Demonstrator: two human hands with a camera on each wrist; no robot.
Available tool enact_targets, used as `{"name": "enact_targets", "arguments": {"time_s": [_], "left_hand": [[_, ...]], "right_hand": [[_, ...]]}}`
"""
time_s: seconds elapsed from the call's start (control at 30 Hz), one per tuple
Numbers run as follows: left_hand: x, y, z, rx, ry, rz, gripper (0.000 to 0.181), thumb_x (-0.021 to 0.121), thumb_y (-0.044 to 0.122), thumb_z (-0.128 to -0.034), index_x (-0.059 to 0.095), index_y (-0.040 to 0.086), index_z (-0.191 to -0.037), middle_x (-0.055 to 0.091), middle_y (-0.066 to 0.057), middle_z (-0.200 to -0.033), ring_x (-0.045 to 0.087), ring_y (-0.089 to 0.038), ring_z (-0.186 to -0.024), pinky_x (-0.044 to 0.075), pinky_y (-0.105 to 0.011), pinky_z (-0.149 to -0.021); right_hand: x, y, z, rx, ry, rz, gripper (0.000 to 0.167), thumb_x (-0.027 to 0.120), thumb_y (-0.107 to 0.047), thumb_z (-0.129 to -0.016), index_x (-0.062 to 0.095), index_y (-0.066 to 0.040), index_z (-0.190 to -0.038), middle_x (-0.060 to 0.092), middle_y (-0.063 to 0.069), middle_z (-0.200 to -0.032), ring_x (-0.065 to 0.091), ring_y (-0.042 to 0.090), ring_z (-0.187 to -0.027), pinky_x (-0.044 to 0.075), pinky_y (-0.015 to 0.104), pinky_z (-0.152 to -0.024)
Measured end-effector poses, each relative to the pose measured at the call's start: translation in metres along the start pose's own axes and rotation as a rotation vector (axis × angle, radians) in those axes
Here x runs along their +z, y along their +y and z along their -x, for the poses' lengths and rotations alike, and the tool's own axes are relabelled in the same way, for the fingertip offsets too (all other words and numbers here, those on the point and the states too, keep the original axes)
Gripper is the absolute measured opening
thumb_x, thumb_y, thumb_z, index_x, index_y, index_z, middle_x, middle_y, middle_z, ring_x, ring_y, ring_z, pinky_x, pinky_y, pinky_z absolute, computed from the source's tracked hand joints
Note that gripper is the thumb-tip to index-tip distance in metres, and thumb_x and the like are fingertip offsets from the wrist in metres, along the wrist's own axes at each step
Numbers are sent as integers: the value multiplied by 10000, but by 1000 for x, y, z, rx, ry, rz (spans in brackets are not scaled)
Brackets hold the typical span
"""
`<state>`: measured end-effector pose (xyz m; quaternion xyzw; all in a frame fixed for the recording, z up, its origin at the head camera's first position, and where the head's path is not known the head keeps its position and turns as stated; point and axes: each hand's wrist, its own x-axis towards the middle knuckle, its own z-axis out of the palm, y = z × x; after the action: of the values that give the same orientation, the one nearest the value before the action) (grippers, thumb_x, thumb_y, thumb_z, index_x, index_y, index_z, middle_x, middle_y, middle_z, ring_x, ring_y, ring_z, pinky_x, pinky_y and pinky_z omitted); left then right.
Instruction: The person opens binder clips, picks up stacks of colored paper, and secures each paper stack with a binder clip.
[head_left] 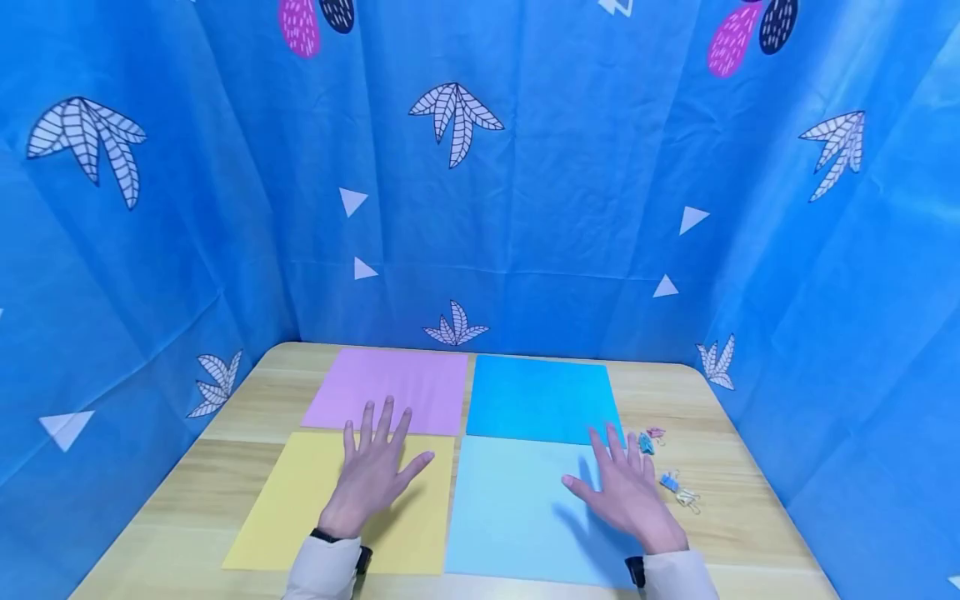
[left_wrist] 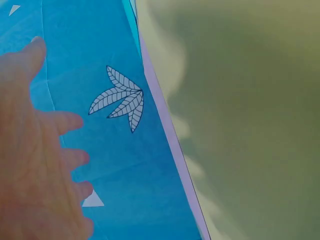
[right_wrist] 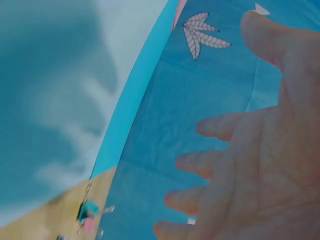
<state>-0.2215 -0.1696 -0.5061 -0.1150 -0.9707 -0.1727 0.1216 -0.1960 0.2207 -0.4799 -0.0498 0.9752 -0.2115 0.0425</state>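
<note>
My left hand [head_left: 375, 475] hovers palm down above the yellow sheet [head_left: 277, 517], fingers spread and holding nothing. Over the light blue sheet [head_left: 510, 517] my right hand [head_left: 624, 492] is spread the same way, its shadow falling on the sheet. Just right of that hand lie several small binder clips: a pink one [head_left: 656, 432], a teal one [head_left: 647, 443], a blue one [head_left: 669, 482] and a pale yellow one [head_left: 686, 498]. In the right wrist view the teal clip [right_wrist: 89, 212] shows beyond the sheet's edge.
Behind the two front sheets lie a pink sheet [head_left: 397, 383] and a brighter blue sheet [head_left: 543, 400]. The wooden table [head_left: 187, 500] has rounded back corners. A blue patterned curtain [head_left: 570, 208] hangs around its back and both sides.
</note>
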Motion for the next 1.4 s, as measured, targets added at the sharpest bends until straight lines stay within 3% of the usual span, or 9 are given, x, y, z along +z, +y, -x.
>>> {"name": "enact_targets", "arguments": {"time_s": [0.37,0.5,0.67,0.8,0.97,1.1,1.23,1.4], "left_hand": [[1,7,2,8,-11,-13,788,535,612,-1009,399,96,-1590,207,-218,-1713,102,-511,-1585,78,-815,-1199],[2,9,1,11,-56,37,773,535,585,-1021,387,87,-1594,185,-228,-1716,81,-515,-1586,41,-814,-1202],[-4,16,0,7,-217,218,753,532,518,-1048,332,58,-1611,170,-233,-1718,74,-509,-1589,33,-773,-1233],[-10,25,-2,-23,-333,419,753,520,525,-1055,284,110,-1637,218,-161,-1725,163,-438,-1599,148,-689,-1277],[-13,36,-3,-114,-383,625,741,535,574,-1031,376,130,-1602,362,-164,-1667,334,-433,-1538,335,-671,-1213],[-13,39,0,-175,-430,693,744,528,563,-1037,406,64,-1575,438,-243,-1596,436,-486,-1449,426,-688,-1125],[-11,40,3,-178,-484,765,774,512,541,-1051,346,10,-1590,430,-286,-1581,436,-501,-1442,415,-681,-1139],[-7,41,4,-191,-539,899,817,500,545,-1056,230,32,-1632,267,-295,-1665,330,-514,-1506,351,-691,-1189]], "right_hand": [[-5,26,20,14,8,-9,893,602,-561,-995,263,-31,-1628,172,321,-1686,67,608,-1534,125,818,-1184],[-6,31,24,25,40,11,867,614,-520,-1001,291,10,-1607,240,347,-1653,176,607,-1513,189,782,-1199],[-7,37,26,46,80,0,800,622,-455,-1012,359,70,-1556,330,375,-1598,310,589,-1466,308,736,-1175],[-8,43,28,85,83,-32,736,613,-453,-1018,446,72,-1505,421,363,-1544,387,570,-1424,371,719,-1140],[-9,47,29,116,43,-90,719,593,-480,-1026,491,75,-1471,503,329,-1497,430,549,-1409,396,708,-1125],[-9,52,31,90,32,-129,694,600,-451,-1030,517,107,-1435,538,336,-1463,456,542,-1396,419,681,-1122],[-8,57,34,92,18,-147,667,605,-432,-1029,536,109,-1413,557,338,-1436,473,542,-1379,437,668,-1111],[-5,63,35,98,-15,-195,687,602,-466,-1025,534,89,-1425,558,326,-1445,464,539,-1391,438,667,-1109]]}}
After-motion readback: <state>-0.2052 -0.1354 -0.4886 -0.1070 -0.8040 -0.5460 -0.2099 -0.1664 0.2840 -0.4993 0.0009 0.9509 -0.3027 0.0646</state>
